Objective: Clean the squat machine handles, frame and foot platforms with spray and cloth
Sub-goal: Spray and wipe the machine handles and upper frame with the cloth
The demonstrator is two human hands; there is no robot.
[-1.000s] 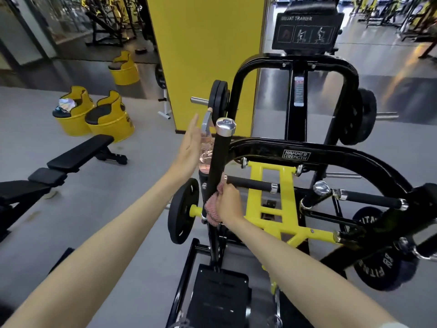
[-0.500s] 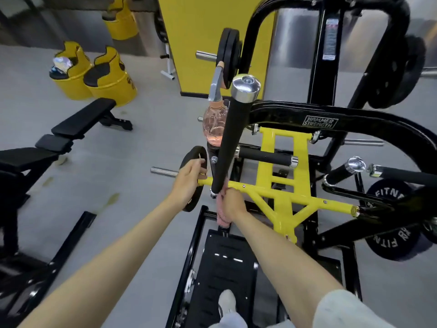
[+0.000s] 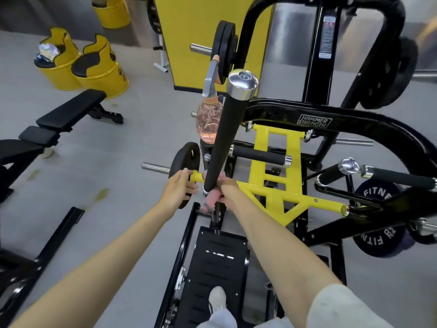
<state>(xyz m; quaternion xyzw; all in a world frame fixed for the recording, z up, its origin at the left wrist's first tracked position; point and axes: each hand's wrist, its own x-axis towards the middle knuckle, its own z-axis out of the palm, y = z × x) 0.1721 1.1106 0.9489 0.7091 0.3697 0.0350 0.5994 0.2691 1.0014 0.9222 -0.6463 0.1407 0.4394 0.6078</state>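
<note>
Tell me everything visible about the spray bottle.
The spray bottle is clear ribbed plastic, part full of pink liquid, with a grey trigger and peach collar and nozzle. It stands upright on a black post, beside the black handle, which hides its right edge. The left hand and right hand do not touch it.

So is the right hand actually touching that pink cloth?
Touching. The head view shows the right hand curled round the pink cloth at the base of the black handle.

You are seeing bright, even indoor light.
Glare is shining off the chrome cap (image 3: 242, 84); your wide lens is bending the edges and softening the corners.
</note>
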